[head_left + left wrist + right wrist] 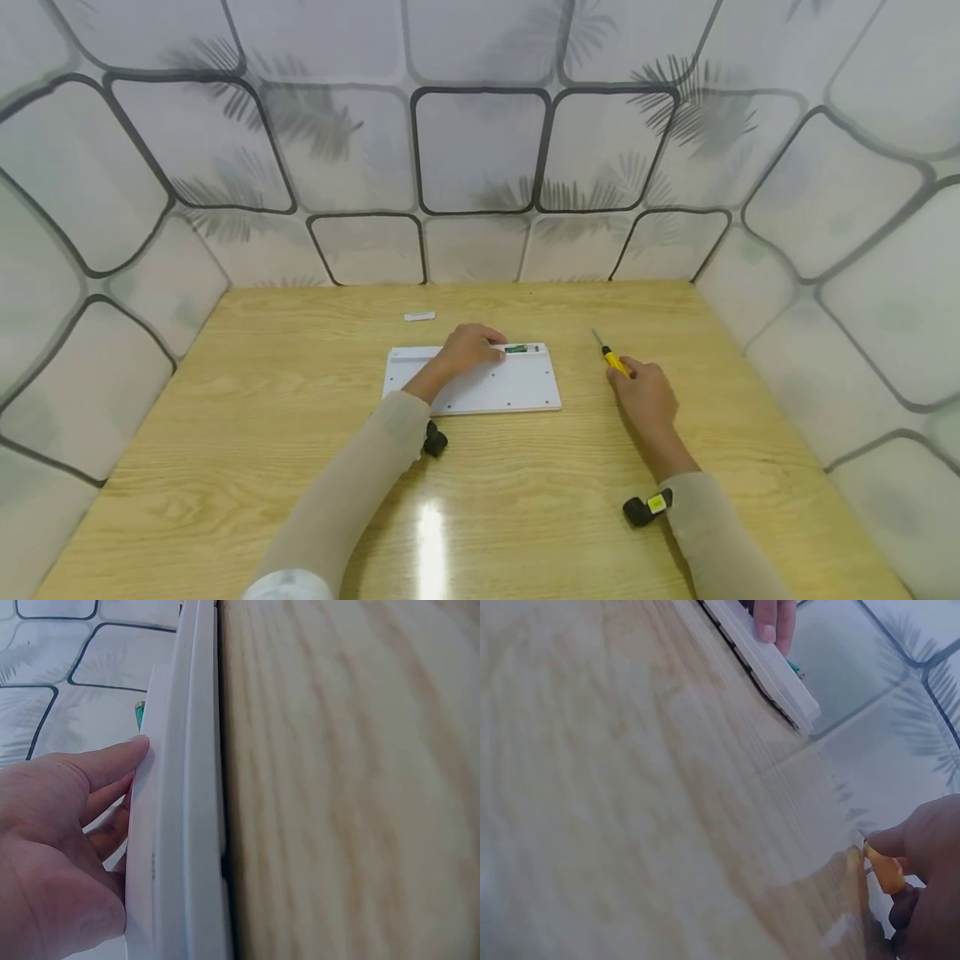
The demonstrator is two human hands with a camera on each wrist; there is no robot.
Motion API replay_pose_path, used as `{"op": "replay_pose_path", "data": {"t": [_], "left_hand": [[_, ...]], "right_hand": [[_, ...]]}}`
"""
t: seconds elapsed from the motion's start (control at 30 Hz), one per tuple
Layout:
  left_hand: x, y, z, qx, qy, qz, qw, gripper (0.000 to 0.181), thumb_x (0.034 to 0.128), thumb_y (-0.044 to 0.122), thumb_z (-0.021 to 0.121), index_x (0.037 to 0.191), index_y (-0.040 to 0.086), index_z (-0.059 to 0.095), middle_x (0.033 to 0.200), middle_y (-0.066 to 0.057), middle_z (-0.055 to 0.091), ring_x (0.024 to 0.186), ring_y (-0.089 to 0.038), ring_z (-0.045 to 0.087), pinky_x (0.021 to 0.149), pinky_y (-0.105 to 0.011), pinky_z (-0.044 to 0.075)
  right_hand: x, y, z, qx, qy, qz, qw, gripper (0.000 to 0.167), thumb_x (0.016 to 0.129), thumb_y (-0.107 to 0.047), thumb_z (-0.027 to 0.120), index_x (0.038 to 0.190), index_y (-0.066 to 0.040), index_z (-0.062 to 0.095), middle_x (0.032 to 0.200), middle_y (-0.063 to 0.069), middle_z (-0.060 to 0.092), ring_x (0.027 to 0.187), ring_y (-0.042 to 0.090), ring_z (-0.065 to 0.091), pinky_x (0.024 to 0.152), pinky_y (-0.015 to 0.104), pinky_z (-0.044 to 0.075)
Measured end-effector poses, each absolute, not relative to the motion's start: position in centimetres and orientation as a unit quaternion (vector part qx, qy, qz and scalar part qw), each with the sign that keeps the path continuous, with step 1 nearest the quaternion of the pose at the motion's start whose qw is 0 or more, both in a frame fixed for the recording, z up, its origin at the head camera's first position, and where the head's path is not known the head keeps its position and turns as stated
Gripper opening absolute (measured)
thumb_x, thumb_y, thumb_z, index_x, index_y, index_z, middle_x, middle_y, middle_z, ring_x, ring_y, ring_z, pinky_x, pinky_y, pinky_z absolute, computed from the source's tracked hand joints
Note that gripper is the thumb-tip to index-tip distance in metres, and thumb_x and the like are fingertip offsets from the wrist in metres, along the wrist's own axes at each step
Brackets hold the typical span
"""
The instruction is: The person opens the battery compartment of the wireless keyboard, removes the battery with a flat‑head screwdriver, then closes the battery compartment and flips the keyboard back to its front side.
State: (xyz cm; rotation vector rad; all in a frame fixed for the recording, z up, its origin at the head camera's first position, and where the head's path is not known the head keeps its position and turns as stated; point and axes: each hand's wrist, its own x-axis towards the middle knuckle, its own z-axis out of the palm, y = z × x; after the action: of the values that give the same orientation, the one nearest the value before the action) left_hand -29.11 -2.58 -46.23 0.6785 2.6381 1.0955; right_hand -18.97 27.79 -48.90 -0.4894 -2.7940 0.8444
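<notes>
A beige left sleeve (341, 487), white at its nearest end, lies closest, reaching forward to the left hand (467, 350), with a black wrist camera (434, 439) behind the fingers. The left thumb and fingers pinch the raised far edge of a white keyboard (480, 392); the thumb lies on its upturned underside and the other fingers curl over beyond that edge. The keyboard rests on the wooden table (525, 500), most of its underside stretching nearer the person than those fingers. Just to the right of the fingertips, a green battery (516, 348) sits in a slot along the same edge. Beyond the left fingers and to their left, a small white strip (419, 317) lies apart on the table.

Well to the right of the keyboard, the right hand (647, 396) pinches the yellow handle of a screwdriver (615, 361) between thumb and fingers. Its metal shaft points forward and leftward from them; whether its tip touches the table cannot be told. Farther beyond both sets of fingers rises a backdrop (480, 150) patterned with dark outlines and fronds.
</notes>
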Motion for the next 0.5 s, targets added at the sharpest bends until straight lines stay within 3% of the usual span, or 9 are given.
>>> {"op": "replay_pose_path", "data": {"t": [0.5], "left_hand": [[-29.2, -2.66, -46.61, 0.228, 0.895, 0.37, 0.098, 0.031, 0.0947, 0.021, 0.071, 0.124, 0.012, 0.073, 0.124, -0.006, 0.071, 0.121, -0.026, 0.061, 0.106, -0.044, 0.046]], "right_hand": [[-18.87, 27.71, -48.08, -0.163, -0.931, 0.304, 0.115, 0.049, 0.1, -0.041, 0.058, 0.136, -0.009, 0.063, 0.106, 0.017, 0.061, 0.079, 0.027, 0.056, 0.059, 0.034, 0.039]]}}
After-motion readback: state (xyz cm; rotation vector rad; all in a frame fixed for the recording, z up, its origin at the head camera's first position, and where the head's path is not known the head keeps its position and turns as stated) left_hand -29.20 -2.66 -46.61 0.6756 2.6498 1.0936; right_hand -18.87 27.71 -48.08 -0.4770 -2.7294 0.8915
